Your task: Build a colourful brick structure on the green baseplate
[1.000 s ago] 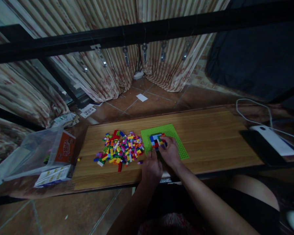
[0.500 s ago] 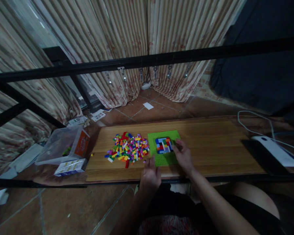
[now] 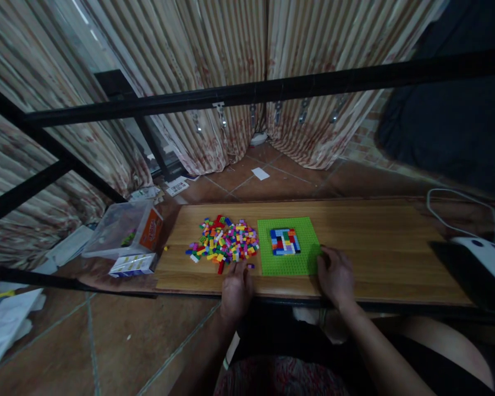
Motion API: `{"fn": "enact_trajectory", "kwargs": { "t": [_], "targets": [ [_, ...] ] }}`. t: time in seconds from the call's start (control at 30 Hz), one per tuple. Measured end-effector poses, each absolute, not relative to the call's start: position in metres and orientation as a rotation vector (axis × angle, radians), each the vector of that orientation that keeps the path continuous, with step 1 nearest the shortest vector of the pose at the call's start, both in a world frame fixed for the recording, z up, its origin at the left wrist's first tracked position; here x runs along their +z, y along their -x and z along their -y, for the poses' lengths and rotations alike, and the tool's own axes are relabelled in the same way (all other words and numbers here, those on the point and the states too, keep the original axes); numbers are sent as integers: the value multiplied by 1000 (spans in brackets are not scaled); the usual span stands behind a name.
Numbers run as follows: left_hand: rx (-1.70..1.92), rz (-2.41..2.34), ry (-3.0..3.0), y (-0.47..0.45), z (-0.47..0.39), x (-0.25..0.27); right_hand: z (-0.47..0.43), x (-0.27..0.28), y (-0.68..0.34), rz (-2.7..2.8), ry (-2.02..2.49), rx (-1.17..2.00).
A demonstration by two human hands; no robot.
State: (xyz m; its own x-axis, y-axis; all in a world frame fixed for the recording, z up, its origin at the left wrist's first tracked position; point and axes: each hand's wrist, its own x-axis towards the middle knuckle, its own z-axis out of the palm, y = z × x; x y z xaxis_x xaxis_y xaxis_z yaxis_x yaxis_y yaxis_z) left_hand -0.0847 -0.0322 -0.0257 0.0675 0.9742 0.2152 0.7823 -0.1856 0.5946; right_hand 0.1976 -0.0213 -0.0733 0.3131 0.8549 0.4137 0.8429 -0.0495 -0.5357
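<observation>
A bright green studded baseplate (image 3: 268,266) lies on the wooden board, bearing a low rectangular block of toy bricks (image 3: 285,242) in blue, red, white, yellow and other colours. To its left spreads a loose heap of small toy bricks (image 3: 226,242). My left hand (image 3: 236,289) rests at the heap's front edge, fingers reaching forward and partly apart, beside a small purple brick (image 3: 251,266). My right hand (image 3: 336,276) is at the baseplate's right edge, its fingers loosely bent, with no brick visible in them. The undersides of both hands are hidden.
The wooden board (image 3: 375,236) sits within a black metal frame (image 3: 214,98). Left of it are a clear plastic box (image 3: 115,225) with an orange label and a small carton (image 3: 132,265). A white device with a cable (image 3: 484,258) lies at the right end.
My right hand has moved off the brick block to the baseplate's right edge. My left hand has shifted left, away from the baseplate's front corner to the heap. The camera view has turned slightly.
</observation>
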Motion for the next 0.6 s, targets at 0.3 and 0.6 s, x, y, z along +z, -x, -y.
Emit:
{"fn": "enact_trajectory", "kwargs": {
  "t": [0.3,0.6],
  "targets": [
    [654,-1830,-2031,77,20,-23,22,-74,-196,1554,1873,-29],
    [786,-1871,-1944,78,23,-29,22,-78,-200,1599,1857,-76]
  ]
}}
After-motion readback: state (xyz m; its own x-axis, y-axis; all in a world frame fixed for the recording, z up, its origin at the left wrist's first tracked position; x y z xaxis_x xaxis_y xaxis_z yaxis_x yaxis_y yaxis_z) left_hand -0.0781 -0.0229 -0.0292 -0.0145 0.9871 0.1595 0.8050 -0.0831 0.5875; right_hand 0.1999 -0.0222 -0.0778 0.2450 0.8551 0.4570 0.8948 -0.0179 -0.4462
